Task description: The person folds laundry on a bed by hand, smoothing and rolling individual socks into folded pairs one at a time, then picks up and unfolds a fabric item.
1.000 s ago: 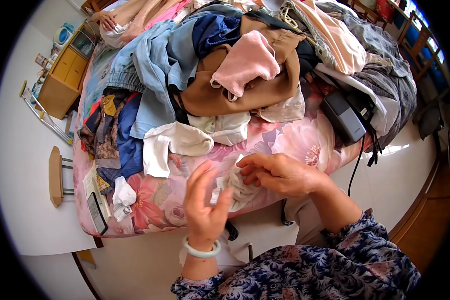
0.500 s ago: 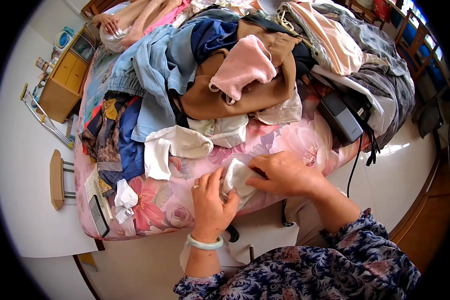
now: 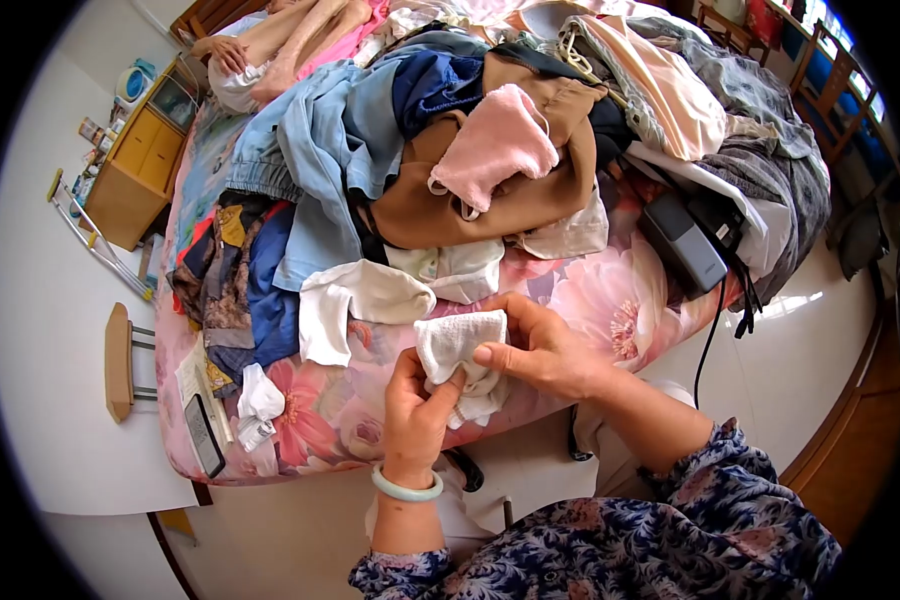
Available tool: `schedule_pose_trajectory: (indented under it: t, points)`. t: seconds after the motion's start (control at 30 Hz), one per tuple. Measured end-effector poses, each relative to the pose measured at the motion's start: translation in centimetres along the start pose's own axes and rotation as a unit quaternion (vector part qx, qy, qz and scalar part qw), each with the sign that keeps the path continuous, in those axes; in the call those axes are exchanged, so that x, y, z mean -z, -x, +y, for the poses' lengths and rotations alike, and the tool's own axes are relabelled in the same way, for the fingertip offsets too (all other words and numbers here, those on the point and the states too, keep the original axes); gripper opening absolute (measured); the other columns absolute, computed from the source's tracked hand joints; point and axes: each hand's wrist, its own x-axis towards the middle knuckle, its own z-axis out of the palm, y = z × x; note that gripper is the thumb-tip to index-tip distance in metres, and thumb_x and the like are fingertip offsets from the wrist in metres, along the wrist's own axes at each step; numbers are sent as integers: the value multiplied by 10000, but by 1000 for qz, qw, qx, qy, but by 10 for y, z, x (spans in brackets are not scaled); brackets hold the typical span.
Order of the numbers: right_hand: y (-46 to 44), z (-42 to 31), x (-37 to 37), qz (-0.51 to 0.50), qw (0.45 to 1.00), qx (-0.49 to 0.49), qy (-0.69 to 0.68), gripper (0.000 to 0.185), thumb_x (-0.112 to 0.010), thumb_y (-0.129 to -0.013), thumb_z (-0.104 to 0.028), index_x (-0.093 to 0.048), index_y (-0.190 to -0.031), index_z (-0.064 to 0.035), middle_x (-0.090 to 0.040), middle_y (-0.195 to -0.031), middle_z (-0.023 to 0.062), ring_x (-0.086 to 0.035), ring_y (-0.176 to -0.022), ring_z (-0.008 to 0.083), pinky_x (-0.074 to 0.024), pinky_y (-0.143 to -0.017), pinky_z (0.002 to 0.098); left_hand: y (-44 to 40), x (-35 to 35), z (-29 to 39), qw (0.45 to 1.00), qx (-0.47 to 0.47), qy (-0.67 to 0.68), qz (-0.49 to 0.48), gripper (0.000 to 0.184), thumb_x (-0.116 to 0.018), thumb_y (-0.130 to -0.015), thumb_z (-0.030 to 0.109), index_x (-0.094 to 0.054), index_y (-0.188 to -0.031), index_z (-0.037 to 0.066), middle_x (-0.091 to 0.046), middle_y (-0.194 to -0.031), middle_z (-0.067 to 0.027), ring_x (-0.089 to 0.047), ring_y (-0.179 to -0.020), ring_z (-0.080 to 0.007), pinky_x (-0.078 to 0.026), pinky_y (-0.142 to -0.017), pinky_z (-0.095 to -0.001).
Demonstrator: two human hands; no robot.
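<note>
Near the bed's front edge, a white sock (image 3: 460, 338) with a ribbed end is held up between both hands, its lower part bunched. My left hand (image 3: 417, 395), with a pale bangle at the wrist, pinches it from the left side. On the right side my right hand (image 3: 545, 350) grips it, thumb in front and fingers behind. Just beyond lies a second white sock-like piece (image 3: 365, 300), spread on the floral bedsheet (image 3: 370, 425). Behind that is a folded white cloth (image 3: 460, 272).
A large heap of clothes, with blue trousers (image 3: 315, 150), a brown garment (image 3: 450, 215) and a pink cloth (image 3: 495, 150), covers the bed. A grey power bank (image 3: 685, 240) with cables lies right. A phone (image 3: 205, 437) rests front left. Another person's legs (image 3: 310, 45) show at the back.
Both hands have closed on the white sock and lifted it upright; before, it lay on the sheet between them. My right hand has moved slightly left. The view has shifted a little.
</note>
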Motion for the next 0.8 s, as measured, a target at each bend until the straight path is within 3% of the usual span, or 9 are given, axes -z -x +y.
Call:
schedule_pose_trajectory:
  t: [0.07,0.13,0.17,0.33,0.4,0.6,0.73,0.8]
  points:
    - [-1,10,-1,-8,1000,11,28,433,-680,-878,-288,-526,-1170,-7,-633,-933,62,-600,-813,133,-500,-710,291,0,-3,-6,1000,-21,17,13,258,-636,-864,45,-513,-1086,3,-595,-1032,-50,-571,-925,-96,-475,-825,-246]
    - [-1,10,-2,-19,987,3,162,415,-674,-868,-237,-531,-1177,1,-658,-915,95,-606,-815,132,-500,-720,297,1,-2,-8,998,-39,34,25,259,-643,-865,47,-508,-1083,7,-594,-1038,-53,-572,-928,-97,-475,-826,-246]
    - [2,5,-3,-10,985,-19,171,366,-652,-863,-159,-538,-1166,10,-672,-874,129,-616,-796,135,-501,-717,306,2,-1,-7,998,-31,45,15,282,-647,-865,51,-503,-1104,4,-592,-1048,-54,-574,-933,-102,-474,-833,-247]
    - [2,8,-3,-17,992,30,124,274,-632,-866,-95,-572,-1109,16,-668,-832,129,-619,-764,138,-502,-697,310,1,5,0,996,-27,70,-45,385,-657,-869,77,-476,-1199,-5,-587,-1093,-58,-577,-968,-121,-471,-862,-257]
    - [3,2,-2,-24,990,44,135,246,-627,-866,-77,-583,-1089,17,-666,-821,125,-618,-757,136,-503,-694,310,1,12,2,985,-5,139,-103,400,-631,-882,57,-473,-1244,-6,-588,-1121,-63,-573,-1008,-136,-462,-891,-270]
    - [8,-13,6,-61,971,-5,233,240,-642,-849,-72,-608,-1082,-26,-687,-866,117,-651,-778,172,-510,-713,314,3,19,-3,994,-5,70,-88,373,-575,-902,1,-501,-1268,3,-595,-1139,-69,-588,-1005,-143,-490,-872,-276]
    - [7,-13,9,-83,969,99,212,292,-606,-845,-34,-609,-1137,-39,-690,-950,123,-662,-837,189,-512,-766,306,5,15,-3,990,1,124,-73,331,-574,-894,-20,-554,-1224,-7,-618,-1099,-70,-612,-958,-140,-519,-818,-269]
    - [6,-14,12,-93,965,132,205,310,-581,-848,-13,-608,-1156,-39,-690,-987,109,-660,-877,183,-506,-809,304,4,17,-8,987,-33,146,-66,258,-574,-869,-61,-623,-1120,-22,-652,-1018,-71,-632,-902,-137,-530,-786,-263]
